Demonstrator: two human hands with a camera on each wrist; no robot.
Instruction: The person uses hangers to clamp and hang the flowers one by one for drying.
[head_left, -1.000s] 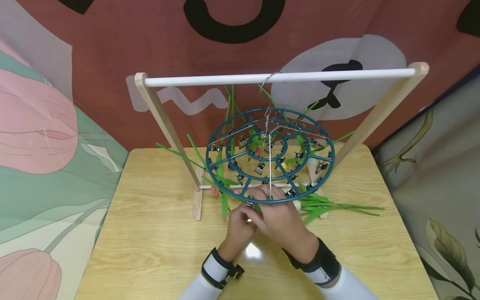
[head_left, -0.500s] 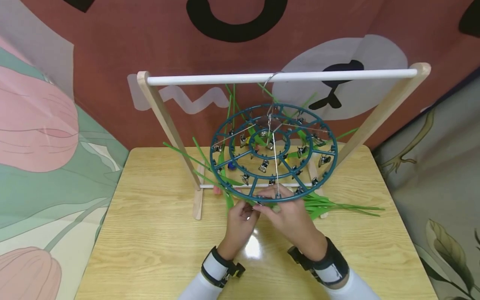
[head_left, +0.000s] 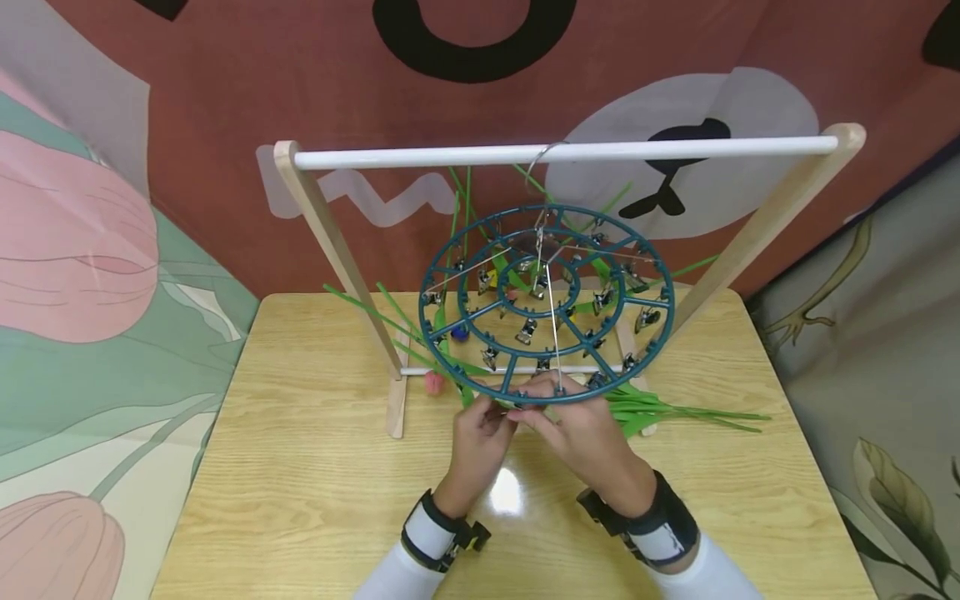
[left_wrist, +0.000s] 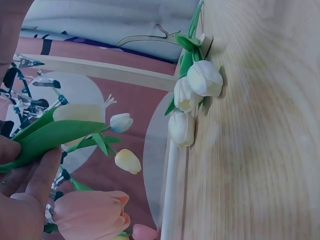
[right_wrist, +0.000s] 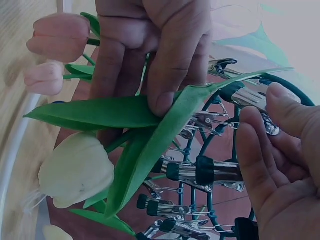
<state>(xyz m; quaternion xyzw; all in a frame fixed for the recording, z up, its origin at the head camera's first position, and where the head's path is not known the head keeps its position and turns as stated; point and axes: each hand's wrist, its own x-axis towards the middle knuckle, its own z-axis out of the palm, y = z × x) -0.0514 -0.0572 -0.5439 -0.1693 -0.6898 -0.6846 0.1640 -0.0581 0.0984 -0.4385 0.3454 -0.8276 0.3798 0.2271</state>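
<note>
The person's left hand (head_left: 480, 446) pinches a white tulip with a cupped bud and long green leaves (right_wrist: 76, 170), its thumb pressed on a leaf and its fingers behind. The right hand (head_left: 588, 437), thumb and fingertips drawn close together, pinches a small silver metal clip with dark rubber tips (right_wrist: 248, 97) at the near rim of a round teal hanger of concentric rings (head_left: 510, 375).

The tulip points bud-down toward the table; its long axis runs up through the left hand, the thin stem rising toward the right hand. That stem end lies right beside the clip, nearer the right hand; whether it sits between the clip's jaws cannot be told. The broad leaves and neighbouring clips crowd this spot, and the rim partly covers the fingers from above.

Farther out, pink tulips (right_wrist: 59, 37) hang close by, while loose white tulips (left_wrist: 205, 78) lie on the pale wooden table (head_left: 300, 492). A white rod (head_left: 420, 155) on wooden legs (head_left: 333, 242) bears the hanger.
</note>
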